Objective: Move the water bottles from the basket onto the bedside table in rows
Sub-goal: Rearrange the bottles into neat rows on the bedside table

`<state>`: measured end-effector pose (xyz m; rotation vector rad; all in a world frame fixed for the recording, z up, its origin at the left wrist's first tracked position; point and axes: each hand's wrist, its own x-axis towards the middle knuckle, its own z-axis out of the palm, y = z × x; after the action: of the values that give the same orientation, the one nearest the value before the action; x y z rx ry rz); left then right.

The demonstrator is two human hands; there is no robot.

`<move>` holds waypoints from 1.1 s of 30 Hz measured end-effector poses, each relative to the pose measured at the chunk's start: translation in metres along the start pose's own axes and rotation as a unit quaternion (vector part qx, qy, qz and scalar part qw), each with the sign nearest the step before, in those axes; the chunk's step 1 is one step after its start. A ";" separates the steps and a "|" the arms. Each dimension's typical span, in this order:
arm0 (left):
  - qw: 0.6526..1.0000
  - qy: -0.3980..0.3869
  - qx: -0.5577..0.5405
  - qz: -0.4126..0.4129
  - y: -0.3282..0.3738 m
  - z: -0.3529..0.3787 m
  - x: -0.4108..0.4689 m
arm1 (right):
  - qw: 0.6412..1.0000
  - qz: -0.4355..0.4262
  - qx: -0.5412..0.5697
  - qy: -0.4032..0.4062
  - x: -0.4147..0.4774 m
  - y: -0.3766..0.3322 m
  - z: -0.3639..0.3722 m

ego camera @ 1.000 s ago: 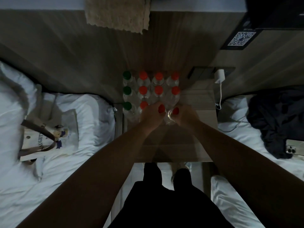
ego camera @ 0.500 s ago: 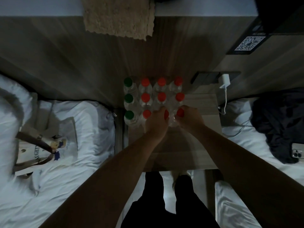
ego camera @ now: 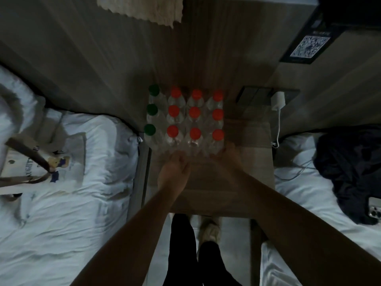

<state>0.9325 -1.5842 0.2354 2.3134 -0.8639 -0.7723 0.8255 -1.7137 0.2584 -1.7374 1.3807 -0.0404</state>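
Clear water bottles stand upright in three rows on the wooden bedside table [ego camera: 250,168]. The left column has green caps [ego camera: 149,129]; the other three columns have red caps [ego camera: 195,133]. My left hand [ego camera: 174,172] sits just in front of the front row, its fingers loosely curled and holding nothing, with the tips near the bottle bases. My right hand [ego camera: 231,156] is blurred by the base of the front right bottle [ego camera: 218,134] and grips nothing. No basket is in view.
A white bed with a canvas tote bag [ego camera: 31,168] lies at the left. On the right bed are dark clothes [ego camera: 350,166] and a phone [ego camera: 374,211]. A white charger [ego camera: 278,101] and its cable hang by the table's right edge. My legs stand in front of the table.
Both hands have drawn back from the front-row bottles, so all the front caps now show. The camera has moved closer.
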 end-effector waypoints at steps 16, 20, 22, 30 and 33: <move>0.956 0.179 -0.201 -0.119 -0.042 0.054 0.051 | 0.965 0.028 0.227 0.132 0.038 0.047 0.096; 0.948 0.186 -0.222 -0.130 -0.051 0.057 0.067 | 0.955 0.027 0.250 0.154 0.040 0.047 0.107; 0.950 0.181 -0.222 -0.128 -0.058 0.057 0.074 | 0.954 0.023 0.250 0.164 0.040 0.047 0.110; 0.943 0.205 -0.229 -0.129 -0.059 0.059 0.074 | 0.944 0.011 0.271 0.188 0.046 0.045 0.117; 0.948 0.194 -0.217 -0.125 -0.062 0.059 0.075 | 0.943 0.005 0.275 0.185 0.045 0.044 0.117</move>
<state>0.9649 -1.6146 0.1300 2.0869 -0.1996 -0.5114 0.8699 -1.6781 0.1378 -1.2841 1.4627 -0.7131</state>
